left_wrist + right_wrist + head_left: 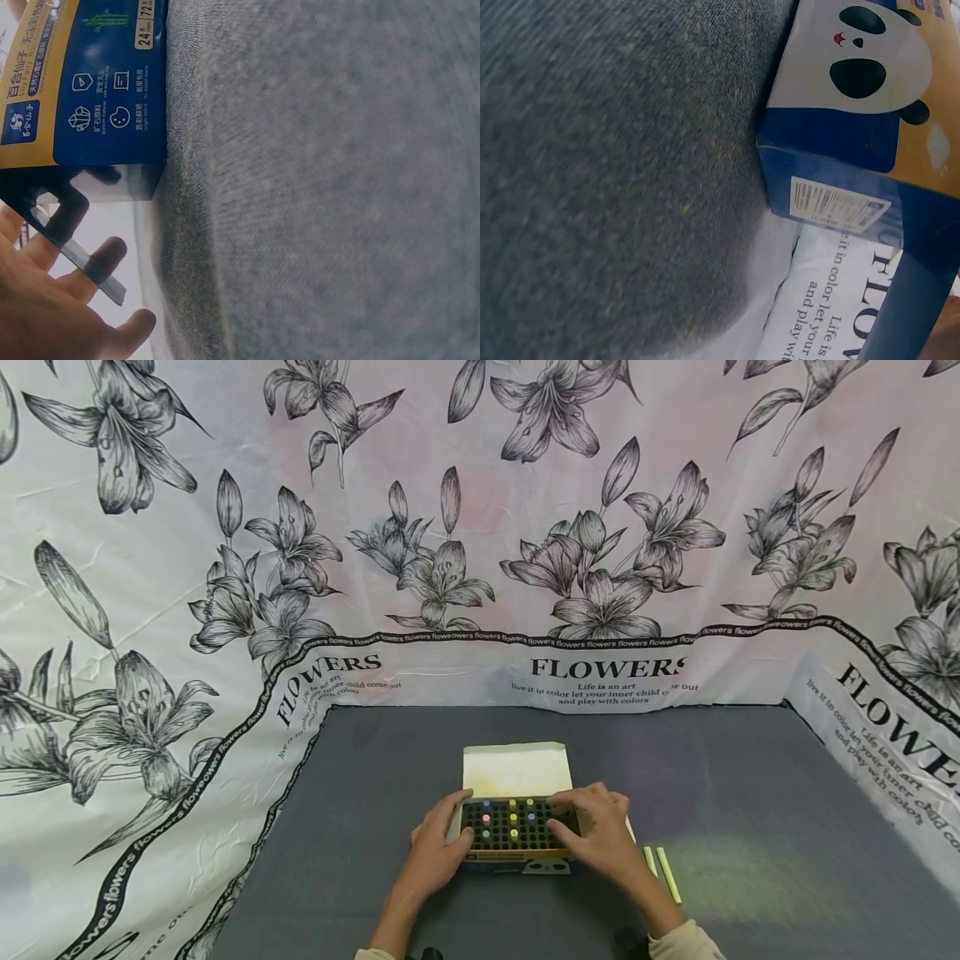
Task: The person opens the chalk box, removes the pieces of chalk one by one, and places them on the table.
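Currently, left hand (438, 842) sits at the left end of the box, fingers spread and relaxed, thumb tip at the near left of the rim, forefinger reaching the far left corner. Right hand (600, 831) is over the right end, thumb and forefinger bent but apart, nothing visible between them (undersides hidden, so contact with the grid is unclear).

Between the hands: box (516, 855), blue and yellow, lying on the counter (360, 760). Its lid (516, 768) stands raised at the far side, pale inside face showing. Within is a black grid (546, 842) of small holes; coloured stick ends poke up from the left and middle: blue, pink, green, several yellow.

Box markings: panda face (885, 56) on the near wall towards the right, barcode label (838, 204) on the right end, white icons (112, 97) on the near wall towards the left.

Just beside the right forearm, two pale yellow sticks (668, 875) lie apart on the grey counter. Light sleeve (684, 941) at the right wrist. Beyond, a white sheet (450, 668) printed with lilies and "FLOWERS" lettering walls the counter at back and sides.
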The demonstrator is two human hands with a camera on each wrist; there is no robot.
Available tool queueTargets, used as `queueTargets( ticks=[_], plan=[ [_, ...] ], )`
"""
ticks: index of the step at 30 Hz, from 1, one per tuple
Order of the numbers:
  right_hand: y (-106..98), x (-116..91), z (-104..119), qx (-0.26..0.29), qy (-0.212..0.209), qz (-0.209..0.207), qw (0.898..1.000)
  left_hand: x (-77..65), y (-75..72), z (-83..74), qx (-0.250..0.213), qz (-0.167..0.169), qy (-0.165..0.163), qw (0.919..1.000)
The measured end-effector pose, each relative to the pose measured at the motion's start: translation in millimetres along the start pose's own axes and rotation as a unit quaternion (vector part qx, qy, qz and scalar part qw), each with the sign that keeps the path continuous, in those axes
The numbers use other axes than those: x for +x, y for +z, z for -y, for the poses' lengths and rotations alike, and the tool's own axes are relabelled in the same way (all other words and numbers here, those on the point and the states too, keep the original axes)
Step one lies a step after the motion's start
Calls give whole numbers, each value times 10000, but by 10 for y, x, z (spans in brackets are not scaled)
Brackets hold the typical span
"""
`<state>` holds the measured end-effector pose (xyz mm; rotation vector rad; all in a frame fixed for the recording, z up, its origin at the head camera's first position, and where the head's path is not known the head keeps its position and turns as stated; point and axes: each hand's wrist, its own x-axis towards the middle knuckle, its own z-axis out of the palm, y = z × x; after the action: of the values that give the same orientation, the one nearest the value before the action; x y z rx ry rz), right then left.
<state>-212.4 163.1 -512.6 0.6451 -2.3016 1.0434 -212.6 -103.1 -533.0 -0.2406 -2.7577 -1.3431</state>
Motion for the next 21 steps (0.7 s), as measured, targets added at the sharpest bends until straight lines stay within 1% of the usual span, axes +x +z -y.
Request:
queueTargets(
  ticks=[4, 12, 15, 21],
  plan=[
    [42, 18, -3, -105, 42, 147, 9998, 9, 5, -1, 37, 1, -17, 10000],
    [99, 52, 28, -447, 176, 310, 9984, 11, -13, -6, -32, 15, 35, 10000],
    [109, 58, 51, -523, 289, 392, 9974, 24, -16, -7, -18, 79, 18, 10000],
    [127, 56, 83, -576, 465, 474, 9961, 38, -14, -14, -18, 251, -129, 9996]
  ],
)
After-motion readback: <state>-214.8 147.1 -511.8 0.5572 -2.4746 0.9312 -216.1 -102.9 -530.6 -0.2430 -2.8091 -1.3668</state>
